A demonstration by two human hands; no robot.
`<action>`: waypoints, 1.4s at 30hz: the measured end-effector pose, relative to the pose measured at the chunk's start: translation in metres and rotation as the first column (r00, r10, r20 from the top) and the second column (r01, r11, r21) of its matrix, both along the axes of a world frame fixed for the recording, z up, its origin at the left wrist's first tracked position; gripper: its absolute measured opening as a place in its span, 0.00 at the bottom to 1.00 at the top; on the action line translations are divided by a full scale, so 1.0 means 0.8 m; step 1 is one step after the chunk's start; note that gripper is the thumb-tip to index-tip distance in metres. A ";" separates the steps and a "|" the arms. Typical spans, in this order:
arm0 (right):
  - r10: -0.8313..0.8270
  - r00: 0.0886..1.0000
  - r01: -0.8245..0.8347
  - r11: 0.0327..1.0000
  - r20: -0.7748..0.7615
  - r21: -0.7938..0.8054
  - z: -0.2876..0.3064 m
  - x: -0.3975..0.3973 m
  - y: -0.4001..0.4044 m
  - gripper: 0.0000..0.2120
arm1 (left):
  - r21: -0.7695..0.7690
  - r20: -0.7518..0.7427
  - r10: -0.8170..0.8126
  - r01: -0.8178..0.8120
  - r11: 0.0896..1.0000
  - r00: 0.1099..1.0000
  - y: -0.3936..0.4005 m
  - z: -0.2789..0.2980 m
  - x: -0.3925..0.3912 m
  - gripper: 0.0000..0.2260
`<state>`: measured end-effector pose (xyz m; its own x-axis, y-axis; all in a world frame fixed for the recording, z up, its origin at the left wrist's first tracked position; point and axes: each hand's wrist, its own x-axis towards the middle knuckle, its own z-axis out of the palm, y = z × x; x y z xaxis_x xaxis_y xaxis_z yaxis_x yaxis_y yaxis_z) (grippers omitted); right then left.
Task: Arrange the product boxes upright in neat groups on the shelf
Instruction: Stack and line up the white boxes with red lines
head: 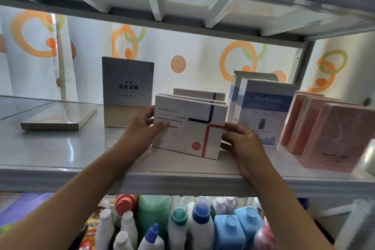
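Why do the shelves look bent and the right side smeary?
Head view: the wide-angle lens bows the upper shelf frame; backlight through the patterned curtain dims the grey box; glare streaks the shelf; the pink boxes blur near the edge, while the white box between both hands stays sharp.

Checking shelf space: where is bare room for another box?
Bare shelf lies in front of the flat box and grey box, left of the left hand. Right of the white boxes, blue boxes and pink boxes crowd together.
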<state>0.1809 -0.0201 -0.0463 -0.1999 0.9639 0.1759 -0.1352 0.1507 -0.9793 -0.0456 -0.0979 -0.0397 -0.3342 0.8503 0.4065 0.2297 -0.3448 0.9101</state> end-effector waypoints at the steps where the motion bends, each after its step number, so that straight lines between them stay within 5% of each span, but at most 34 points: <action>1: 0.000 1.000 0.000 1.000 0.004 0.001 0.000 -0.001 0.000 0.10 | 0.000 -0.008 -0.010 0.010 1.000 1.000 0.001 0.001 -0.001 0.09; 5: -0.128 0.992 0.125 0.985 0.019 0.120 0.000 -0.005 -0.005 0.11 | 0.005 -0.061 -0.006 0.006 1.000 0.998 0.005 0.006 -0.003 0.08; 9: -0.434 0.899 0.358 0.813 0.067 0.460 0.016 -0.011 -0.014 0.10 | 0.061 -0.100 0.008 -0.002 0.998 0.995 0.017 -0.001 0.005 0.09; 18: -0.432 0.885 0.220 0.714 0.172 0.665 0.131 -0.049 0.016 0.12 | 0.087 -0.205 0.063 -0.046 0.995 0.977 0.022 -0.015 0.006 0.12; 22: -0.325 0.839 -0.004 0.798 0.436 0.602 0.167 -0.078 0.047 0.09 | 0.096 -0.219 0.086 -0.066 0.993 0.972 0.028 -0.017 0.007 0.12; 31: -0.170 0.441 -0.248 0.921 0.881 0.301 0.165 -0.113 0.086 0.22 | 0.107 -0.218 0.113 -0.092 0.990 0.969 0.029 -0.015 0.006 0.11; 37: -0.173 0.439 -0.292 0.900 0.881 0.323 0.161 -0.117 0.095 0.10 | 0.076 -0.208 0.114 -0.100 0.992 0.972 0.028 -0.014 0.009 0.11; 42: -0.127 0.460 -0.394 0.858 0.879 0.331 0.161 -0.105 0.084 0.11 | 0.068 -0.244 0.103 -0.089 0.994 0.964 0.027 -0.013 0.010 0.11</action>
